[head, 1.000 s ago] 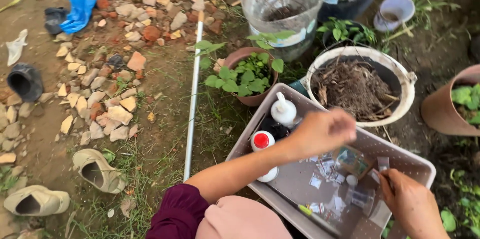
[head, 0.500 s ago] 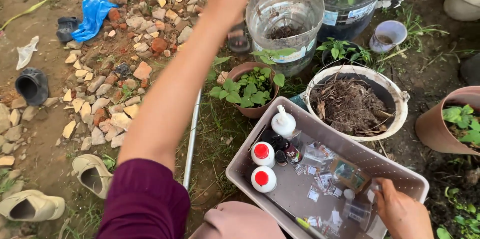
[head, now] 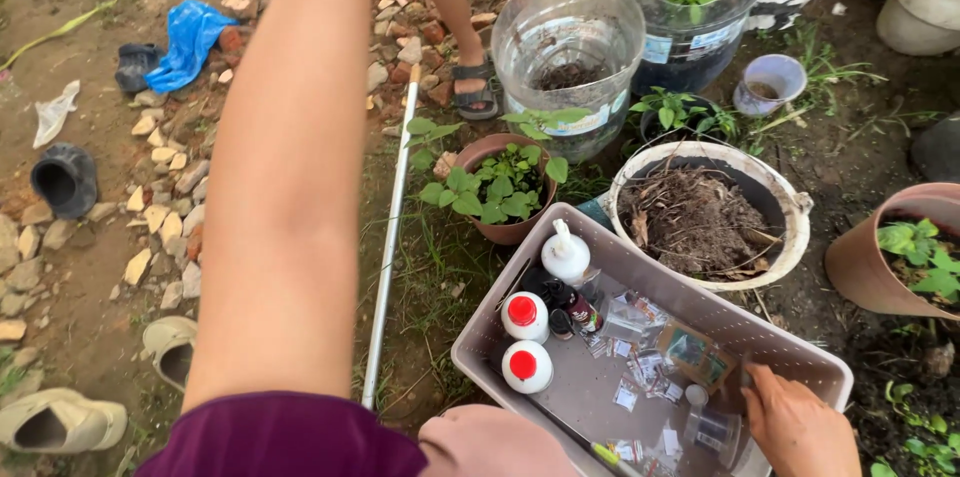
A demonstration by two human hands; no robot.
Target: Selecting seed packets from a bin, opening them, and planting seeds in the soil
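My left forearm (head: pixel 290 167) rises straight up through the picture in a dark red sleeve, and its hand is out of sight above the top edge. My right hand (head: pixel 797 427) rests in the near right corner of a grey plastic tray (head: pixel 640 262), fingers curled among small clear seed packets (head: pixel 640 369) and beside a green packet (head: pixel 700 352). Whether it grips one is hidden. At the tray's left end stand two white bottles with red caps (head: pixel 525 317) and a white squeeze bottle (head: pixel 566 255).
A white bucket of dry soil (head: pixel 790 227), a terracotta pot with a leafy plant (head: pixel 500 182), a clear plastic tub (head: pixel 570 47) and a brown pot (head: pixel 880 257) ring the tray. Another person's sandalled foot (head: pixel 476 87), a white pole (head: pixel 388 247), rubble (head: pixel 160 207) and beige shoes (head: pixel 60 417) lie to the left.
My left hand left the tray and rose up out of the top of the picture. My right hand stayed in the tray's corner. The view tilted slightly upward.
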